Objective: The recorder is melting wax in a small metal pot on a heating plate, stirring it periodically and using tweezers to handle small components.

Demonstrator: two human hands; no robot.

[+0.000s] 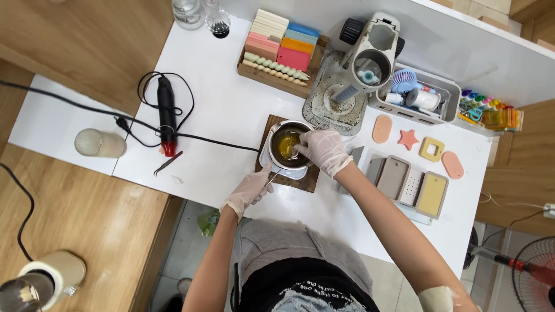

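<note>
Head view. A white worktop (219, 110) carries all items. Near its centre, a small metal pot (287, 147) holding amber liquid stands on a dark wooden board (306, 180).

Left hand (250, 188), in a thin white glove: positioned at the near-left edge of the board, fingers curled in a clenched grip on the pot's thin handle (274, 177), which projects toward the person.

Right hand (324, 149), also gloved: positioned over the right rim of the pot, fingers pinched together above the liquid. A thin stirring tool appears to run from the fingers into the pot; it is too small to identify, so what the grip grasps cannot be told for certain.

Items left of the pot: a black heat tool with a red tip (167, 115) and coiled cord, a pair of tweezers (168, 163) just beside the tip, and a frosted glass cup (99, 143) lying on its side, well apart.

Items behind the pot: a wooden tray of coloured bars (280, 49), and a grey press-type machine (361, 63) on a stained mat.

Items right of the pot: a grey bin of small tools (416, 98), flat coloured cast shapes including a pink star (408, 139), and a row of rectangular moulds (407, 185).
</note>
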